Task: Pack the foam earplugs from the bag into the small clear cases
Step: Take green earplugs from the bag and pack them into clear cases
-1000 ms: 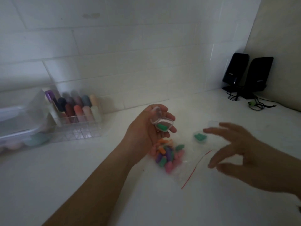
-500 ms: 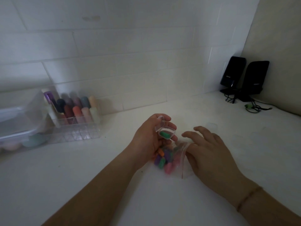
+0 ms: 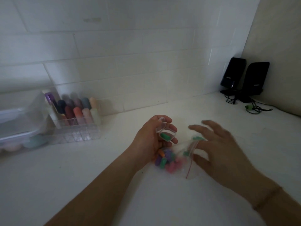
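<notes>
My left hand (image 3: 151,141) holds a small clear case (image 3: 166,132) with its lid up and one green earplug (image 3: 164,136) inside. Just below it, a clear zip bag (image 3: 182,160) with a red seal line lies on the white counter, holding several coloured foam earplugs (image 3: 166,160). My right hand (image 3: 216,147) hovers at the bag's mouth with its fingers spread, blurred by motion. A green earplug (image 3: 197,138) shows at its fingertips and another green one (image 3: 185,153) sits just inside the opening. Whether the fingers pinch either one is unclear.
A clear organiser (image 3: 76,126) with upright coloured tubes stands at the back left, next to a plastic container (image 3: 17,126). Two black speakers (image 3: 244,79) and their cables (image 3: 254,108) fill the back right corner. The tiled wall runs behind.
My right hand went from spread open at the right, down into the bag's mouth, and now lifts back with fingers spread. My left hand keeps the open case in place.
</notes>
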Demonstrator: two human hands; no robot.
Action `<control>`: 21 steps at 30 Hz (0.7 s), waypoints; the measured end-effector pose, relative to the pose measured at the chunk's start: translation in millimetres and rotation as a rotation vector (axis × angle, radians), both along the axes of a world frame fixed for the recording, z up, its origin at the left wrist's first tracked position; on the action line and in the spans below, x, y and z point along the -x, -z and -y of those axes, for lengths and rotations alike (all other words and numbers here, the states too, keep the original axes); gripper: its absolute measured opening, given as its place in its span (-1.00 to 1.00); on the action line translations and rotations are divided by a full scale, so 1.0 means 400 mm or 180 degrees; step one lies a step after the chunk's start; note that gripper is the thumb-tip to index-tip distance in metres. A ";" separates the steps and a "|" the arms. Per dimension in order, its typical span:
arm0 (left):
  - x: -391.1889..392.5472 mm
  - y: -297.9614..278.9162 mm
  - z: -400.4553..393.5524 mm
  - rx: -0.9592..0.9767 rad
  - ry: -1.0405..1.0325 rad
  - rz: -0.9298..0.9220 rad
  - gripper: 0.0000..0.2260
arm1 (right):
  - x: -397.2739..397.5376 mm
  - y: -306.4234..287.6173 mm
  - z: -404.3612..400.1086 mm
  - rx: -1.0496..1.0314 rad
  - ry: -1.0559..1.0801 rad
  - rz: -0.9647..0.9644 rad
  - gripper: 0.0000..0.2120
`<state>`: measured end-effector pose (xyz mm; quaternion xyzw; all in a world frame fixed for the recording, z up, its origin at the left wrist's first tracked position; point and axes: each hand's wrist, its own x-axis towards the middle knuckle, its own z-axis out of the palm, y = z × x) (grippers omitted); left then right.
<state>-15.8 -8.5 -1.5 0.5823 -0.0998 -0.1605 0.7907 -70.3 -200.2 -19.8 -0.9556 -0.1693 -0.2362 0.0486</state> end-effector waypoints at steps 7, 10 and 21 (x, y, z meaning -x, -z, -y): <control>-0.004 0.007 0.003 -0.0124 0.0010 0.0380 -0.86 | 0.060 -0.134 0.094 -0.1858 -0.0316 -0.0955 -0.71; 0.003 0.010 0.009 -0.0090 0.0130 0.0728 -0.84 | 0.053 -0.132 0.079 -0.3189 -0.0549 -0.1003 -0.80; 0.032 0.025 0.010 -0.0643 0.0553 0.1540 -0.68 | 0.042 -0.088 0.005 -0.4693 -0.1434 -0.1329 -0.56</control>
